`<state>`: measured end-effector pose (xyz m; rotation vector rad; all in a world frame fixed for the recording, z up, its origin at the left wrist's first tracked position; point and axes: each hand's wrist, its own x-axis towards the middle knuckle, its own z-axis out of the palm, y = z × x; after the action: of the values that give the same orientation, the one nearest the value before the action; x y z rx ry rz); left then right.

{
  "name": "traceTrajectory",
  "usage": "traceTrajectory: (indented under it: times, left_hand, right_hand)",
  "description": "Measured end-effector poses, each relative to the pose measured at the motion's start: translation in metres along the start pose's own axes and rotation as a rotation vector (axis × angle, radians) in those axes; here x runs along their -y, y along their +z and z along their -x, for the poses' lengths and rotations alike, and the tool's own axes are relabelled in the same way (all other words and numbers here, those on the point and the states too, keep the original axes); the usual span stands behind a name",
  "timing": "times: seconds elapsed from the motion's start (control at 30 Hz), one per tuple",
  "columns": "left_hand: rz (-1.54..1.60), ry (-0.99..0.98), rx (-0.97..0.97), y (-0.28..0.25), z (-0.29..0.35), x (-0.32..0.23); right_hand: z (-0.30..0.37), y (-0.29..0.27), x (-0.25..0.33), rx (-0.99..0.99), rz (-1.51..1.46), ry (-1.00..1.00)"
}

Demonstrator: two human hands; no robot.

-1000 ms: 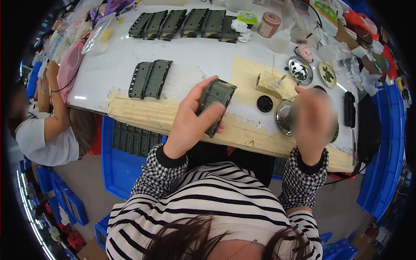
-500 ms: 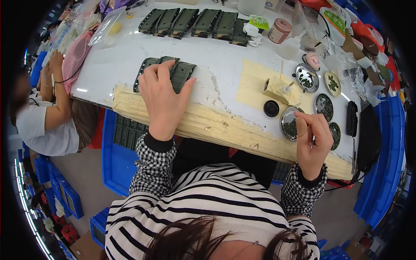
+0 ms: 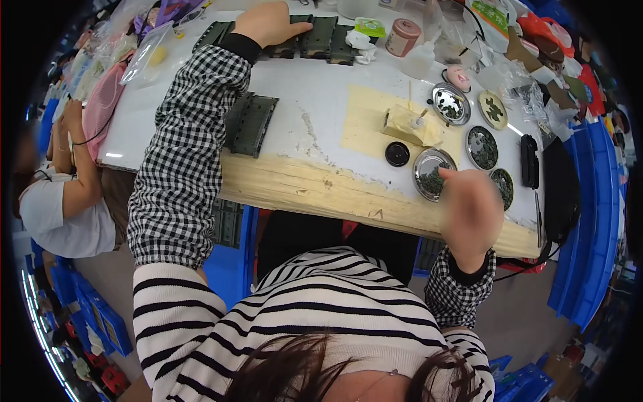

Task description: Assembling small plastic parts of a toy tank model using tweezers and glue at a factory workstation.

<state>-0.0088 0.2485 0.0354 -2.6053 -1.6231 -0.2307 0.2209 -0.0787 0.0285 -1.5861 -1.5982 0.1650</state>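
Note:
My left hand (image 3: 266, 24) reaches over the far row of dark green ribbed panels (image 3: 319, 39). Its thumb sticks out to the right, apart from the other fingers, which are partly out of sight; no grip on a panel shows. Nearer, by the table's front edge, lie a few more green panels (image 3: 254, 127), partly covered by my left sleeve. My right hand (image 3: 472, 214) is smeared, with one fingertip by the rim of a round metal dish (image 3: 423, 157) of small dark green pieces. What it holds, if anything, cannot be made out.
Other dishes of small pieces (image 3: 481, 149) stand at the right, with a yellow-wrapped block (image 3: 407, 124) and a black round cap (image 3: 397, 154) beside them. A pink jar (image 3: 402, 37) and plastic bags stand behind. At the left a person (image 3: 70, 194) sits near a pink mesh basket (image 3: 107, 110).
My left hand has left the near panels and moved away from me to the far row. My right hand stays by the metal dish and has turned. The whole view has shifted slightly.

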Motion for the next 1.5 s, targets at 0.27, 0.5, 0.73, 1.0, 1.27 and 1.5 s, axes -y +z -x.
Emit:
traceTrajectory:
  times: [0.27,0.5,0.73,1.0,1.27,1.5]
  left_hand:
    - [0.188,0.089,-0.219,0.016,0.001,0.018]
    - [0.642,0.014,-0.437,-0.013,0.035,-0.002]
    - [1.985,-0.054,0.101,-0.037,0.156,-0.029]
    - [2.133,-0.472,0.391,-0.009,0.222,-0.106]
    - [2.088,-0.450,0.357,-0.006,0.222,-0.116]
    - [2.072,-0.309,0.246,-0.011,0.225,-0.128]
  right_hand:
    - [0.015,-0.038,-0.017,-0.060,-0.049,0.157]
    - [0.015,-0.034,-0.020,0.116,-0.203,0.231]
    - [0.018,-0.004,-0.039,0.052,-0.341,0.297]
    - [0.008,0.004,-0.041,0.115,-0.117,0.161]
    - [0.004,0.007,-0.042,0.133,-0.114,0.187]
    - [0.005,0.010,-0.046,0.095,-0.143,0.141]
